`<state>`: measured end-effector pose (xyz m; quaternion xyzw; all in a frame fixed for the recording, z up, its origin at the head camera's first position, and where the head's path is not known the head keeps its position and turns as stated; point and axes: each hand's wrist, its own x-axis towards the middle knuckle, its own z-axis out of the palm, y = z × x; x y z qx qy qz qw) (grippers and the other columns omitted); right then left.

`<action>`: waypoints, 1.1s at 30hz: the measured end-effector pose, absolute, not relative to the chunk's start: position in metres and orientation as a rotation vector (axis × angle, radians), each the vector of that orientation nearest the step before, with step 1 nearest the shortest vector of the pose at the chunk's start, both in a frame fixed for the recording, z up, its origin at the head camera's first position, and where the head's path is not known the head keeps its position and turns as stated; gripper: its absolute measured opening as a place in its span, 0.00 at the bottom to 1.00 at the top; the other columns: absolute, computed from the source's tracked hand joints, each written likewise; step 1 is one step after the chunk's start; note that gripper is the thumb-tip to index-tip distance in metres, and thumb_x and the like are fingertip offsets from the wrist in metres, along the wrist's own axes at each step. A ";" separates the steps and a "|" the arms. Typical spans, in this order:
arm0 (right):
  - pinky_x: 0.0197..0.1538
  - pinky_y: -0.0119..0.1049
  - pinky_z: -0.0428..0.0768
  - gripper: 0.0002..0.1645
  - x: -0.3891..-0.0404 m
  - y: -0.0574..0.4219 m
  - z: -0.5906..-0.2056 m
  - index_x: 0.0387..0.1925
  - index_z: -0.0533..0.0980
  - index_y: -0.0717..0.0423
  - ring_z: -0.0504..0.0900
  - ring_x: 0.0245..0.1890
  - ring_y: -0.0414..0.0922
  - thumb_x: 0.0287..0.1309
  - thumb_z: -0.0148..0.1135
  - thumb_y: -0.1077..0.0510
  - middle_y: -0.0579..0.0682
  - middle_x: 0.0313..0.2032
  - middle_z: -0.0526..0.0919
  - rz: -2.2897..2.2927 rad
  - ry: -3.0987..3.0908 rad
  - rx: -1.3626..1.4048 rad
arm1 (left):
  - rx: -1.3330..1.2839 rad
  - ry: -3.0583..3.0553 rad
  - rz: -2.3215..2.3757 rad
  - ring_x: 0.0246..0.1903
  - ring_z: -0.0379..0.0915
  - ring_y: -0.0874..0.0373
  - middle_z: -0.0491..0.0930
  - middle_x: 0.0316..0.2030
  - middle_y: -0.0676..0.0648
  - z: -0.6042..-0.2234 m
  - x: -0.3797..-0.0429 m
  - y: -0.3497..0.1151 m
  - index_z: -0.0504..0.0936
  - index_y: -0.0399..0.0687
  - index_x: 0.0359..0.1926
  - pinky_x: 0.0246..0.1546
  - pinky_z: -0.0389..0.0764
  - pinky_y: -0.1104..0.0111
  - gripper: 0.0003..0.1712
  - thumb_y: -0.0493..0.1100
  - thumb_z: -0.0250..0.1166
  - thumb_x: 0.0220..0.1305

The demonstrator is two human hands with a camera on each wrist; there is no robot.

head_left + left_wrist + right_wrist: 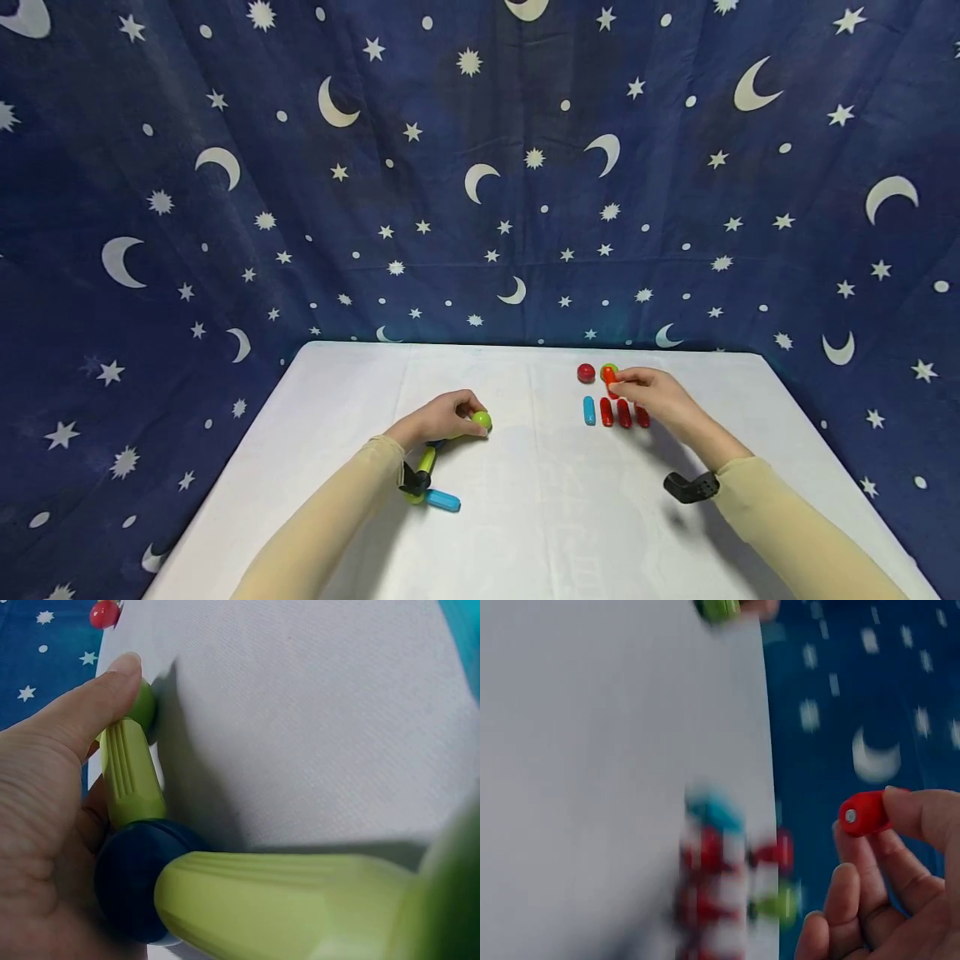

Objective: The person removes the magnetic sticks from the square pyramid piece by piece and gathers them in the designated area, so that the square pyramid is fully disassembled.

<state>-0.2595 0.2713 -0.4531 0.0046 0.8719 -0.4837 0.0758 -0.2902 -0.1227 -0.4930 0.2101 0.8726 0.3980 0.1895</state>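
My left hand [442, 417] grips a yellow-green rod [131, 772], its thumb lying along it toward a green ball [482, 420] at the tip. In the left wrist view that rod meets a dark blue ball [131, 881], from which a second yellow-green rod [277, 896] runs right. A light blue rod [443, 500] extends from the near end of this joined piece, partly hidden by the wrist. Above the far right of the table, my right hand [663, 400] pinches a red rod [866, 813] between thumb and fingers, its metal-tipped end showing in the right wrist view.
Below the right hand lie a blue rod [588, 410] and three red rods [624, 413] in a row. Behind them stand a red ball [586, 372] and a green ball [786, 902]. A dark star-patterned cloth [420, 183] hangs behind the white table [525, 517].
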 end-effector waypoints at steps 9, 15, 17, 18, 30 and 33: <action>0.38 0.41 0.76 0.32 -0.254 0.352 -0.490 0.58 0.74 0.71 0.76 0.41 0.52 0.69 0.63 0.47 0.58 0.43 0.82 -1.212 2.651 0.357 | 0.597 2.449 1.132 0.41 0.71 0.57 0.79 0.40 0.53 -0.493 -0.289 -0.126 0.83 0.51 0.47 0.45 0.73 0.63 0.15 0.47 0.76 0.62; 0.39 0.39 0.76 0.29 -0.253 0.349 -0.498 0.54 0.76 0.70 0.76 0.43 0.53 0.67 0.65 0.47 0.59 0.44 0.82 -1.184 2.702 0.350 | 0.584 2.459 1.126 0.40 0.70 0.57 0.78 0.40 0.53 -0.493 -0.288 -0.126 0.83 0.52 0.48 0.43 0.72 0.64 0.16 0.47 0.76 0.62; 0.38 0.39 0.76 0.28 -0.252 0.346 -0.497 0.53 0.76 0.69 0.76 0.42 0.53 0.67 0.65 0.47 0.59 0.43 0.82 -1.170 2.714 0.352 | 0.580 2.458 1.127 0.40 0.70 0.56 0.78 0.40 0.53 -0.493 -0.288 -0.127 0.83 0.52 0.49 0.44 0.72 0.63 0.16 0.48 0.76 0.62; 0.38 0.39 0.75 0.27 -0.252 0.345 -0.497 0.52 0.77 0.69 0.76 0.42 0.53 0.67 0.65 0.48 0.59 0.43 0.82 -1.161 2.718 0.352 | 0.578 2.454 1.131 0.40 0.70 0.56 0.78 0.40 0.53 -0.493 -0.287 -0.127 0.83 0.52 0.49 0.44 0.72 0.63 0.16 0.48 0.76 0.62; 0.40 0.42 0.72 0.30 -0.249 0.345 -0.503 0.51 0.77 0.68 0.73 0.43 0.55 0.67 0.64 0.43 0.60 0.44 0.80 -1.115 2.762 0.382 | 0.581 2.444 1.141 0.40 0.70 0.56 0.78 0.39 0.52 -0.493 -0.290 -0.124 0.83 0.51 0.48 0.42 0.72 0.64 0.15 0.47 0.76 0.62; 0.41 0.43 0.72 0.30 -0.249 0.346 -0.503 0.51 0.76 0.68 0.73 0.44 0.55 0.67 0.64 0.43 0.60 0.44 0.80 -1.122 2.762 0.385 | 0.583 2.442 1.146 0.40 0.70 0.57 0.78 0.39 0.52 -0.493 -0.290 -0.123 0.83 0.51 0.48 0.42 0.72 0.64 0.15 0.47 0.76 0.62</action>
